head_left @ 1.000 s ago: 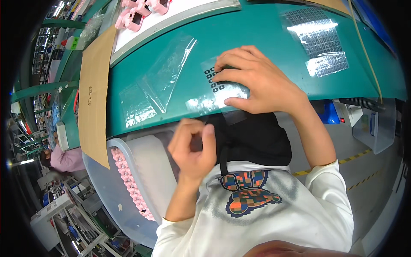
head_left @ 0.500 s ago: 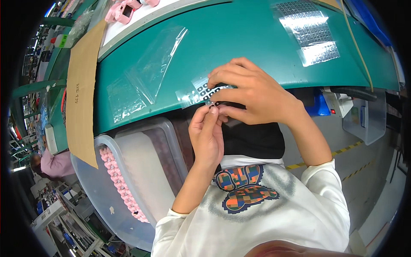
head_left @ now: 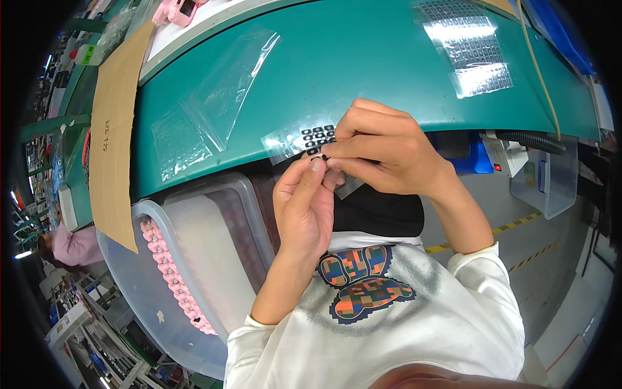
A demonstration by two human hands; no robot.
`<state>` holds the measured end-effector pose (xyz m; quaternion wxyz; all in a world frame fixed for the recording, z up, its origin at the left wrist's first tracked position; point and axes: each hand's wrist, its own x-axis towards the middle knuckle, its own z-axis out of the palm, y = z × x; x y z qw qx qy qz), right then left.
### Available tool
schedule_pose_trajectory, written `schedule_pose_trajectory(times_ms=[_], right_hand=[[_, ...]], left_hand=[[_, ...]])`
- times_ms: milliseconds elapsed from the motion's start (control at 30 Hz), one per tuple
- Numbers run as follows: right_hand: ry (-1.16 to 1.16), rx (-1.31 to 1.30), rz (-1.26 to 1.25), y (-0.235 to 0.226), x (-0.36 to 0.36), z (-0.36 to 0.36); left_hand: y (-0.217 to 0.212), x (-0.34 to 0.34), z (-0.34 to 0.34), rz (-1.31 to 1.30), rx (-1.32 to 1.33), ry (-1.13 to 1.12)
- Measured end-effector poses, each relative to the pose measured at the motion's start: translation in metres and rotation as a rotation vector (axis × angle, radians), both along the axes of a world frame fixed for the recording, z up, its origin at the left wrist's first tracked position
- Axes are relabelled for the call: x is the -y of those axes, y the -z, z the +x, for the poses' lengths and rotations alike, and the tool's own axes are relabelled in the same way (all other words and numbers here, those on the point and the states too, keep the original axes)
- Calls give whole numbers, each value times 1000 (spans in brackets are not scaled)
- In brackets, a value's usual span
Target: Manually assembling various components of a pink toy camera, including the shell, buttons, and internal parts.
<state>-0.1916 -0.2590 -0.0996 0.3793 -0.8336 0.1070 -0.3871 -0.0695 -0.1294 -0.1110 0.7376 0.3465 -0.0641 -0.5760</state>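
Note:
My left hand is closed, with its thumb and forefinger pinching at the near edge of the table. A small black piece shows at its fingertips; its exact shape is too small to make out. From the right, my right hand meets it, thumb and forefinger pinched together on the same piece and the other fingers curled. Just beyond the fingertips, a clear sheet of black square stickers lies at the table edge, partly covered by the right hand.
On the green table lie clear plastic film and another sticker sheet. A cardboard piece stands at the left. Below it, a translucent bin holds pink parts. Pink toy cameras rest on a white surface.
My right hand's raised fingers have curled in, uncovering more of the sticker sheet. Both hands stay together at the fingertips. The whole view has shifted slightly.

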Motion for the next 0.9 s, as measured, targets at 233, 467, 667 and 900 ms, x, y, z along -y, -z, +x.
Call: schedule_pose_trajectory(times_ms=[233, 467, 667, 900], right_hand=[[82, 89, 19, 1, -2, -6], [157, 147, 131, 5, -1, -9], [234, 167, 132, -7, 9, -20], [401, 208, 220, -8, 26, -31]], left_hand=[[-7, 8, -3, 23, 32, 6], [-20, 17, -4, 122, 123, 12], [-44, 27, 8, 248, 299, 79], [-52, 79, 33, 265, 597, 159]])
